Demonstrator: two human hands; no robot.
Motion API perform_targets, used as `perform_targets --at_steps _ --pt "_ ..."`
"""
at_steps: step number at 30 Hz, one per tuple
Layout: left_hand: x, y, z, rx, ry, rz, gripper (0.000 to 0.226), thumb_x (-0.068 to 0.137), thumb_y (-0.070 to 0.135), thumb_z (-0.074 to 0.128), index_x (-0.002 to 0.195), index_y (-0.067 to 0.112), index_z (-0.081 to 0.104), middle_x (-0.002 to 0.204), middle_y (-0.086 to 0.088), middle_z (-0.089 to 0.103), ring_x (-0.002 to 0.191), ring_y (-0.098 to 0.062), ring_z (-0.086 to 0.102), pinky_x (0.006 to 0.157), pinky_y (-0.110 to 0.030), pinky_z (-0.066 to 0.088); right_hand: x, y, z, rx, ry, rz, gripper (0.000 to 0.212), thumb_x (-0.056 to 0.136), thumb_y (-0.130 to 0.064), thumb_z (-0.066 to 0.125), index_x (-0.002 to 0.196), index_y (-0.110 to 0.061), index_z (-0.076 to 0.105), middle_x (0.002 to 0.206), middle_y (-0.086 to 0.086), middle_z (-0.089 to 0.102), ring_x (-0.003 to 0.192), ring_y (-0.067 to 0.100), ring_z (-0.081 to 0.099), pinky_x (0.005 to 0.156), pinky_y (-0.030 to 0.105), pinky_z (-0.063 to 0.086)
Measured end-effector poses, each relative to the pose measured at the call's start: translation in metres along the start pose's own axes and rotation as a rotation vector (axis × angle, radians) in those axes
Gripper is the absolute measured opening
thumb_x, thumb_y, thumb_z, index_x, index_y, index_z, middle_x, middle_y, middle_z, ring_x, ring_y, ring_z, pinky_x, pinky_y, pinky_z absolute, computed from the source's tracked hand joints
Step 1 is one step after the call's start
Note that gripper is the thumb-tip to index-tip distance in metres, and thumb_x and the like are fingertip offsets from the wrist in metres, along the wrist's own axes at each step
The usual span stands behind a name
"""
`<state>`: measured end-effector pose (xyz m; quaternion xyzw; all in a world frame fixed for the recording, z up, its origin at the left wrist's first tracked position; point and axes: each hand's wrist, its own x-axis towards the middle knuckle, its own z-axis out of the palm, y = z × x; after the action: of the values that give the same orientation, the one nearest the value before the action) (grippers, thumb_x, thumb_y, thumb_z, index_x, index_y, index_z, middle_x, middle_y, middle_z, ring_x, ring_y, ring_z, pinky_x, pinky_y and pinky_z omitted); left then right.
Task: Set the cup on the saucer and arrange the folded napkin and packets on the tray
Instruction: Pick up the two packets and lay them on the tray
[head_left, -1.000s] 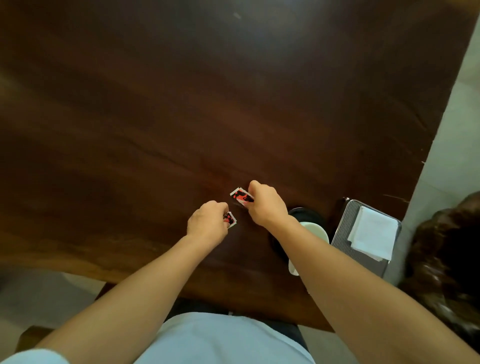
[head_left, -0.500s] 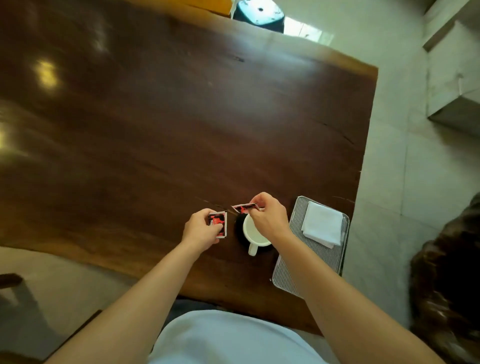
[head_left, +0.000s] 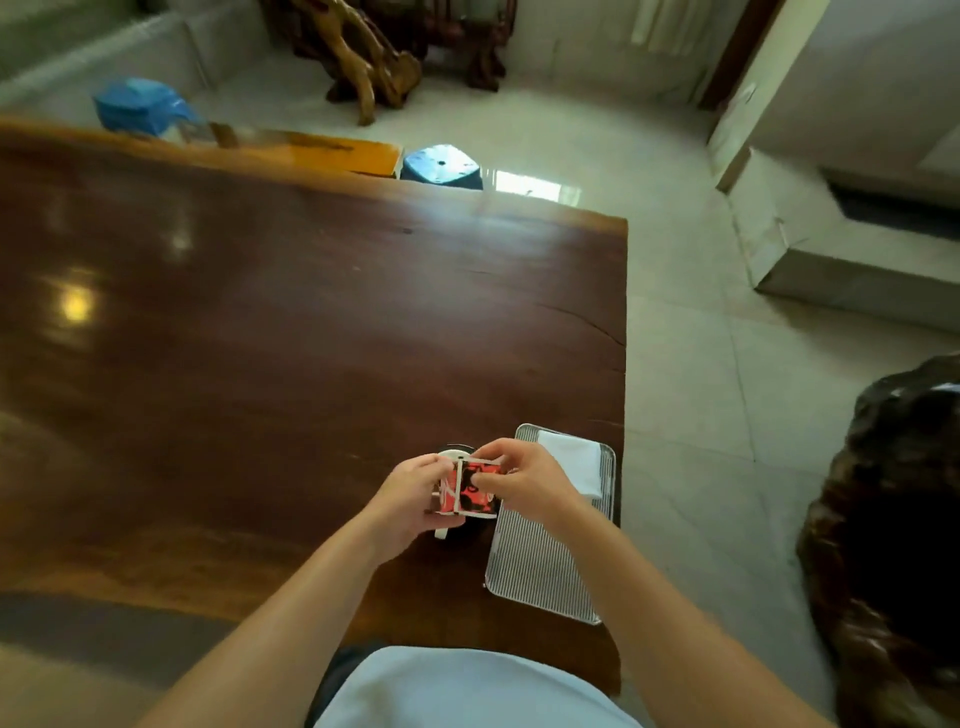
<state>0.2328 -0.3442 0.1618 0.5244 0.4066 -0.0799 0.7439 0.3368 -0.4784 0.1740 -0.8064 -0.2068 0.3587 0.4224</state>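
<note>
Together, the left grip and right grip pinched the red packets between them, just above the white cup.

Beyond your dark counter sits a blue stool on the pale tiled floor (a gnarled wooden carving stands farther back).

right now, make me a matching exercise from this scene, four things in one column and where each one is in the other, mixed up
Things:
1. napkin
2. packets
3. cup
4. blue stool

Places:
a. on the floor beyond the table
b. pinched between the left hand and right hand
c. on the far end of the tray
d. on the table left of the tray, mostly hidden beneath the hands

Pairs: 1-c, 2-b, 3-d, 4-a
</note>
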Motion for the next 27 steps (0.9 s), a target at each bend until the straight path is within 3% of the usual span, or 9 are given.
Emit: perform_targets --at_steps 4,9,12,15,18,20,27 --pt "-0.001 0.006 0.023 -0.060 -0.011 0.035 0.017 0.100 0.010 0.055 0.110 0.007 0.069 0.102 -0.014 0.073 0.095 -0.028 0.073 0.075 -0.039 0.059 -0.008 0.010 -0.013 0.049 0.099 0.034 0.018 0.084 -0.016 0.077 0.100 -0.016 0.070 0.083 0.002 0.072 0.080 0.018 0.071 0.064 0.031 0.057" --pt "-0.001 0.009 0.033 0.005 0.110 0.139 0.013 0.095 0.009 0.065 0.104 0.011 0.073 0.087 -0.007 0.074 0.074 -0.016 0.067 0.062 -0.025 0.048 -0.013 0.018 -0.020 0.131 0.106 0.062 0.020 0.087 -0.015 0.075 0.106 -0.011 0.072 0.082 0.002 0.071 0.067 0.010 0.064 0.055 0.022 0.049" --pt "-0.001 0.009 0.033 -0.249 0.047 0.057 0.015 0.095 0.005 0.064 0.109 0.007 0.068 0.089 -0.010 0.074 0.074 -0.018 0.070 0.065 -0.029 0.056 -0.012 0.020 -0.020 0.274 0.135 0.061 0.019 0.086 -0.008 0.074 0.105 -0.007 0.072 0.084 0.009 0.072 0.069 0.017 0.066 0.058 0.030 0.053" --pt "0.000 0.010 0.029 -0.315 0.052 0.001 0.013 0.099 0.000 0.055 0.109 0.003 0.061 0.101 -0.017 0.073 0.086 -0.026 0.072 0.073 -0.035 0.058 -0.009 0.021 -0.020 0.432 0.161 0.088 0.014 0.086 -0.002 0.073 0.099 -0.006 0.073 0.091 0.013 0.075 0.082 0.026 0.072 0.072 0.041 0.058" --pt "-0.004 0.007 0.021 -0.134 0.012 -0.028 0.014 0.096 0.001 0.058 0.106 0.008 0.063 0.111 -0.017 0.072 0.094 -0.028 0.070 0.072 -0.036 0.053 -0.007 0.018 -0.020 0.529 0.121 0.090 0.010 0.087 0.000 0.071 0.097 -0.002 0.073 0.096 0.020 0.075 0.087 0.032 0.074 0.081 0.046 0.059" --pt "-0.008 0.004 0.016 0.044 -0.045 -0.018 0.018 0.092 0.003 0.065 0.107 0.012 0.066 0.111 -0.014 0.073 0.100 -0.028 0.069 0.079 -0.039 0.053 -0.006 0.015 -0.017 0.553 0.088 0.096 0.011 0.087 -0.003 0.072 0.098 -0.001 0.073 0.101 0.022 0.075 0.094 0.035 0.074 0.087 0.048 0.059" --pt "-0.013 -0.004 0.009 0.134 -0.116 0.014 0.031 0.087 -0.003 0.070 0.114 0.013 0.069 0.108 -0.014 0.075 0.098 -0.024 0.075 0.082 -0.036 0.057 -0.003 0.011 -0.005 0.480 0.072 0.107 0.015 0.085 -0.011 0.076 0.100 -0.009 0.075 0.093 0.014 0.076 0.088 0.027 0.075 0.076 0.039 0.060"
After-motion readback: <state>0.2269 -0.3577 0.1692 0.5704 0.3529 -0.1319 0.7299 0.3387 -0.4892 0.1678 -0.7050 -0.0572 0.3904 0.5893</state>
